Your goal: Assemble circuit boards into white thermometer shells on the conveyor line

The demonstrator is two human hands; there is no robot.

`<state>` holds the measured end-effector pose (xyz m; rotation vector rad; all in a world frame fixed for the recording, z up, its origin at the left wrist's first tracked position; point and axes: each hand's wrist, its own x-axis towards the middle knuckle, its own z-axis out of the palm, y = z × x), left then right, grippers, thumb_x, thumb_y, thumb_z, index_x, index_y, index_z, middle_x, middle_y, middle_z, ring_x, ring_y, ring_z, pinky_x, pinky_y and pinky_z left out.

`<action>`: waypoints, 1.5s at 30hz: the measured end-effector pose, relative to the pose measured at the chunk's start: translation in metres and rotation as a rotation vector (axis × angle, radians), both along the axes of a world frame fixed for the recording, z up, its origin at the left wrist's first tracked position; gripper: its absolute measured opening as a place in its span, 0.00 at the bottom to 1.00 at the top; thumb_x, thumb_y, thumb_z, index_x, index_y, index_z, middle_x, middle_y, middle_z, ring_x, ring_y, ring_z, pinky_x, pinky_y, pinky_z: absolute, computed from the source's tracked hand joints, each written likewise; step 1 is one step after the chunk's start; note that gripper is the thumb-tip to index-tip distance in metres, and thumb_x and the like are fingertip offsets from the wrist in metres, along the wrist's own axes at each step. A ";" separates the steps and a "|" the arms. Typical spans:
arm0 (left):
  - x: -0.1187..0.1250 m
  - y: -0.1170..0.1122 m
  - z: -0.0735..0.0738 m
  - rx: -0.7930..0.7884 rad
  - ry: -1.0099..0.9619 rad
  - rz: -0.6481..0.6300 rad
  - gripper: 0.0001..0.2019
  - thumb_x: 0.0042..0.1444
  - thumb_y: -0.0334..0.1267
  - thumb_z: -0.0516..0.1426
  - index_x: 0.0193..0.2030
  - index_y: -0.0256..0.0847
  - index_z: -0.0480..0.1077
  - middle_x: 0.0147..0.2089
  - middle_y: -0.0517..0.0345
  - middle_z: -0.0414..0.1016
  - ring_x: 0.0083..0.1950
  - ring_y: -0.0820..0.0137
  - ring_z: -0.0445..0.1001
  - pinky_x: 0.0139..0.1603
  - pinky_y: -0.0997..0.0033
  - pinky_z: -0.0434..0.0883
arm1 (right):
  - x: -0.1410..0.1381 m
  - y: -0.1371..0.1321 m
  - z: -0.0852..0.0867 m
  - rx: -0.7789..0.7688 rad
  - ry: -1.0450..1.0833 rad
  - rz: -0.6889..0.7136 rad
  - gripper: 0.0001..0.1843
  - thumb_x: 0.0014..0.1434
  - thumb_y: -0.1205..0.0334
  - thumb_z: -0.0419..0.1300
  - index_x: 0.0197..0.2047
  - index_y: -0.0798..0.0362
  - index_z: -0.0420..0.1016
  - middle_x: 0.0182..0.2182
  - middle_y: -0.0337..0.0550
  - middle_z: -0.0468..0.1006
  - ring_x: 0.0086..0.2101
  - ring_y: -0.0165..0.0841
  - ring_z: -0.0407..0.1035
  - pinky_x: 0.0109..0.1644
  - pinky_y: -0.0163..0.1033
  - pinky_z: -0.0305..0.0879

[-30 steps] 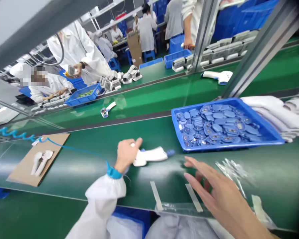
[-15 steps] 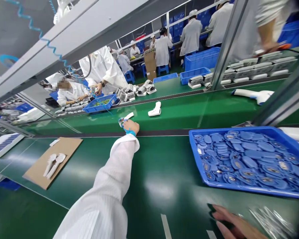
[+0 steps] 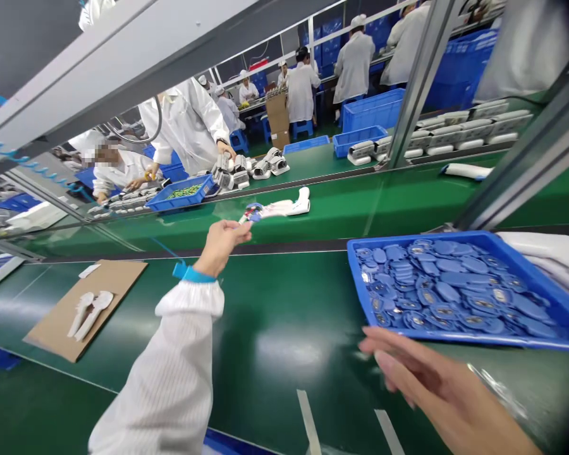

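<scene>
White thermometer body lies at 12 o'clock on the far green surface, a blue-faced disc part at its tip. Left hand, fingers half curled, reaches just below that disc; whether it has hold of the disc cannot be told. Right hand, half open and gripping nothing, hovers beside the blue tray of blue discs at 3 o'clock. Two white shells lie on cardboard at 9 o'clock.
</scene>
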<state>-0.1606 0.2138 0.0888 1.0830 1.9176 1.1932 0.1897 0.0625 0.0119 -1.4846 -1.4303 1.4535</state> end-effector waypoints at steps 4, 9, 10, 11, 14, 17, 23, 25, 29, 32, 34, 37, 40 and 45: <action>0.073 -0.102 -0.029 0.081 -0.228 -0.214 0.19 0.50 0.39 0.71 0.41 0.38 0.66 0.34 0.56 0.79 0.36 0.69 0.79 0.42 0.70 0.74 | -0.024 0.022 0.038 -0.114 0.320 0.065 0.40 0.61 0.32 0.59 0.68 0.47 0.67 0.49 0.51 0.82 0.36 0.36 0.75 0.37 0.41 0.75; 0.128 -0.175 -0.078 0.042 -0.544 -0.399 0.32 0.48 0.41 0.73 0.55 0.42 0.64 0.45 0.54 0.78 0.42 0.68 0.76 0.41 0.70 0.71 | -0.017 0.014 0.025 -0.056 0.128 0.174 0.32 0.61 0.35 0.62 0.58 0.49 0.75 0.44 0.47 0.82 0.38 0.36 0.76 0.43 0.41 0.74; 0.132 -0.180 -0.082 0.009 -0.533 -0.449 0.29 0.49 0.42 0.72 0.55 0.40 0.66 0.45 0.54 0.77 0.42 0.68 0.74 0.41 0.71 0.70 | -0.013 0.009 0.020 -0.009 0.070 0.213 0.29 0.62 0.36 0.62 0.56 0.48 0.77 0.47 0.47 0.81 0.43 0.38 0.76 0.47 0.42 0.74; 0.134 -0.183 -0.083 -0.016 -0.505 -0.494 0.25 0.52 0.44 0.71 0.52 0.38 0.70 0.43 0.54 0.77 0.41 0.69 0.73 0.41 0.71 0.69 | -0.008 0.004 0.016 0.040 0.013 0.251 0.26 0.63 0.37 0.61 0.55 0.47 0.78 0.50 0.46 0.81 0.47 0.39 0.75 0.50 0.43 0.73; 0.138 -0.185 -0.081 -0.042 -0.401 -0.558 0.14 0.58 0.45 0.66 0.43 0.37 0.74 0.37 0.57 0.74 0.37 0.71 0.68 0.40 0.70 0.66 | 0.001 -0.007 0.008 0.224 -0.167 0.260 0.21 0.67 0.40 0.57 0.54 0.43 0.79 0.54 0.45 0.79 0.52 0.41 0.73 0.57 0.46 0.70; 0.147 -0.190 -0.075 -0.035 -0.290 -0.582 0.12 0.58 0.43 0.66 0.43 0.40 0.73 0.36 0.61 0.73 0.37 0.71 0.68 0.40 0.70 0.65 | 0.000 -0.015 0.011 0.436 -0.301 0.223 0.17 0.70 0.45 0.55 0.49 0.43 0.80 0.51 0.43 0.79 0.50 0.39 0.72 0.54 0.46 0.68; 0.152 -0.200 -0.074 0.120 0.254 -0.519 0.07 0.65 0.41 0.59 0.47 0.44 0.72 0.44 0.54 0.78 0.44 0.62 0.74 0.47 0.64 0.68 | 0.006 -0.022 0.044 0.760 -0.536 0.152 0.16 0.73 0.53 0.52 0.37 0.47 0.76 0.38 0.40 0.79 0.39 0.36 0.71 0.42 0.44 0.60; 0.142 -0.198 -0.073 0.141 0.301 -0.352 0.08 0.66 0.42 0.59 0.48 0.44 0.73 0.45 0.52 0.79 0.45 0.61 0.75 0.48 0.63 0.69 | 0.025 -0.018 0.041 0.707 -0.559 0.026 0.16 0.71 0.49 0.53 0.37 0.48 0.75 0.36 0.40 0.78 0.37 0.35 0.71 0.40 0.42 0.62; 0.121 -0.194 -0.072 0.045 0.002 -0.202 0.14 0.64 0.49 0.60 0.51 0.44 0.75 0.46 0.54 0.80 0.44 0.64 0.77 0.47 0.66 0.72 | 0.073 -0.006 -0.001 0.397 -0.641 0.016 0.21 0.67 0.42 0.54 0.32 0.49 0.73 0.26 0.41 0.74 0.26 0.34 0.67 0.33 0.41 0.63; 0.115 -0.194 -0.075 -0.016 -0.212 -0.166 0.22 0.60 0.55 0.63 0.54 0.42 0.75 0.44 0.54 0.80 0.40 0.67 0.77 0.41 0.69 0.73 | 0.094 -0.006 -0.029 0.354 -0.658 -0.033 0.20 0.64 0.41 0.57 0.36 0.51 0.74 0.30 0.44 0.77 0.29 0.36 0.70 0.37 0.43 0.66; 0.117 -0.195 -0.077 -0.062 -0.317 -0.119 0.27 0.56 0.58 0.65 0.54 0.39 0.75 0.42 0.53 0.80 0.36 0.68 0.75 0.37 0.71 0.71 | 0.100 -0.011 -0.033 0.313 -0.605 -0.087 0.21 0.63 0.40 0.59 0.40 0.51 0.75 0.33 0.45 0.79 0.31 0.36 0.72 0.39 0.43 0.68; 0.121 -0.199 -0.077 -0.147 -0.516 -0.093 0.31 0.51 0.58 0.68 0.53 0.36 0.75 0.42 0.51 0.80 0.36 0.70 0.73 0.35 0.73 0.70 | 0.105 -0.021 -0.027 0.212 -0.465 -0.167 0.24 0.64 0.38 0.57 0.44 0.51 0.76 0.38 0.46 0.82 0.35 0.36 0.76 0.41 0.41 0.71; 0.128 -0.200 -0.074 -0.198 -0.631 -0.206 0.31 0.50 0.52 0.71 0.56 0.36 0.73 0.43 0.50 0.79 0.38 0.69 0.73 0.39 0.72 0.70 | 0.115 -0.030 -0.020 0.173 -0.444 -0.268 0.21 0.65 0.40 0.59 0.45 0.49 0.78 0.39 0.46 0.83 0.37 0.38 0.78 0.40 0.39 0.72; 0.144 -0.197 -0.071 -0.149 -0.439 -0.438 0.18 0.58 0.42 0.65 0.54 0.41 0.73 0.47 0.54 0.78 0.46 0.66 0.73 0.48 0.69 0.68 | 0.115 -0.039 -0.006 0.414 -0.722 -0.320 0.12 0.64 0.47 0.60 0.38 0.45 0.79 0.36 0.45 0.82 0.31 0.38 0.74 0.30 0.41 0.67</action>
